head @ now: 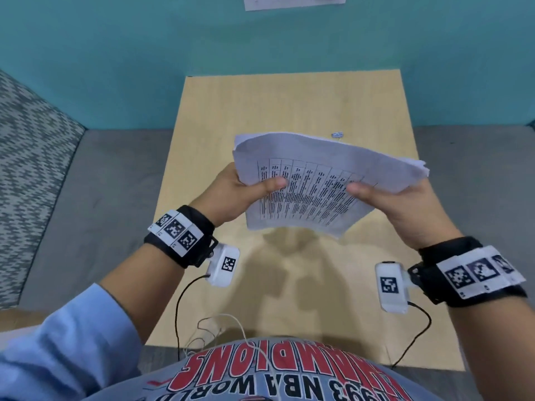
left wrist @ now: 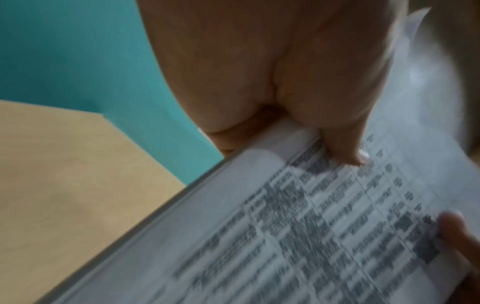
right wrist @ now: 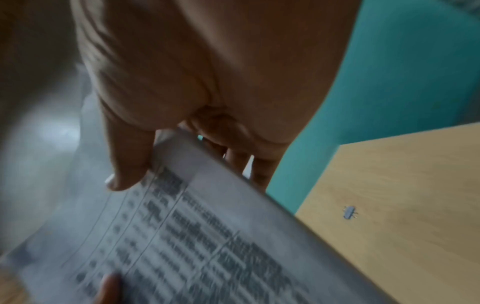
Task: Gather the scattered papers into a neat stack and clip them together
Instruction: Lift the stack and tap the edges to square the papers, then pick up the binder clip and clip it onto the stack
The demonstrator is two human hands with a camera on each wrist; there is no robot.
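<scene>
Teal walls back a pale wood-grain counter standing on grey carpet. Both my hands are raised above the counter, and between them I hold a stack of white printed papers with a black-ruled table of text. My left hand grips the left edge of the stack, thumb pressed on the top sheet and fingers curled underneath. My right hand grips the right edge the same way, thumb on top and fingers below. The stack is clear of the counter, tilted toward me and bowed upward in the middle. Its sheet edges are not flush: corners fan out at the far end just beyond my right hand. A small grey metal binder clip lies on the counter past the far edge of the papers, forward of my right hand and apart from both; the right wrist view shows it alone on bare wood. Print on the sheets is too blurred to read. Black wrist straps with white coded tags sit behind both hands.
</scene>
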